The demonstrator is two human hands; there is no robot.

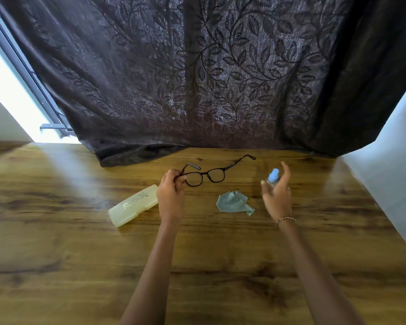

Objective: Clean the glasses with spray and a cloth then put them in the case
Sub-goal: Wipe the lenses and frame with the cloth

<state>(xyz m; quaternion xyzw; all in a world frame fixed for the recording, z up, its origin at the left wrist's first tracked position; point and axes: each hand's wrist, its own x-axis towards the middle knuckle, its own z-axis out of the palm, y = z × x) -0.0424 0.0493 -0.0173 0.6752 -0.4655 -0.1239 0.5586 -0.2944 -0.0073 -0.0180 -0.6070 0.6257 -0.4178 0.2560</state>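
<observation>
The left hand point(170, 193) pinches the glasses point(205, 177) just beyond the cloth point(231, 204). The right hand point(277, 194) grips the spray bottle point(273, 175) right of it.

Daylight blows out white at the window point(7, 90) at 10 o'clock and lays a pale glare streak across the wooden table point(56, 254). The curtain point(197, 78) at 12 o'clock is dim (its leaf pattern catches a faint sheen). The right hand point(277, 195) and spray bottle point(273, 175) are motion-smeared; the glasses point(205, 177) look sharper. Edges bend and soften.
</observation>
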